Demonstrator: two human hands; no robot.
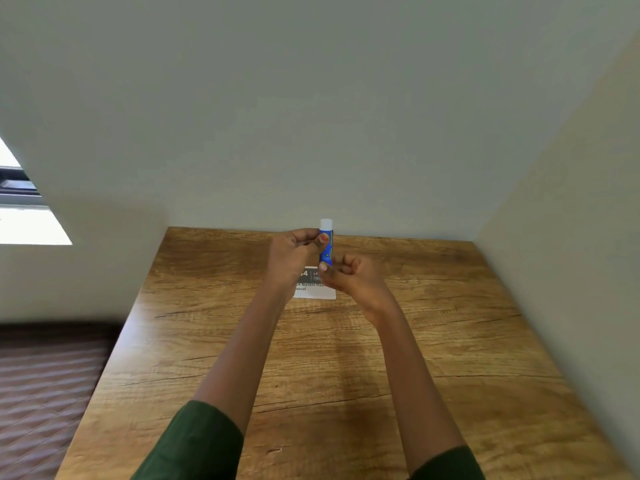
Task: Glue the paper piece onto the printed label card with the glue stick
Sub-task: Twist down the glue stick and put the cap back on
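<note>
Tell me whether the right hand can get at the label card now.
Probably yes: the right hand is directly over the label card with nothing between, but it pinches the glue stick at its base.

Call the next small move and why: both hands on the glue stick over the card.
Probably uncap. The glue stick stands upright above the label card, its white cap seemingly on, so no glue can be applied yet. The left hand grips the body just under the cap and the right hand pinches the base: slide the left hand up and pull the cap off.
</note>
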